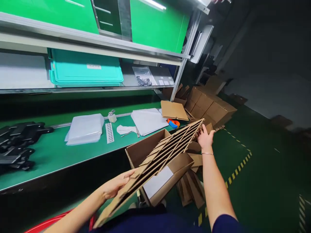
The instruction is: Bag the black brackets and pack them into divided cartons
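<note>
A folded cardboard divider grid point(160, 158) stretches slantwise across the middle of the view, half flattened. My left hand point(114, 186) grips its near end, fingers closed along the edge. My right hand point(205, 137) holds its far end, fingers curled on the strips. Under the grid stands an open brown carton point(179, 168) with its flaps up and a white label on its side. A thin bracelet circles my right wrist.
A green workbench point(53, 155) on the left carries stacks of white bags point(85, 129), a small bottle point(112, 116), a label strip, black parts point(17, 142), a flat cardboard sheet point(173, 110) and an orange tape holder point(173, 123). Cartons point(211, 106) are stacked on the floor at right.
</note>
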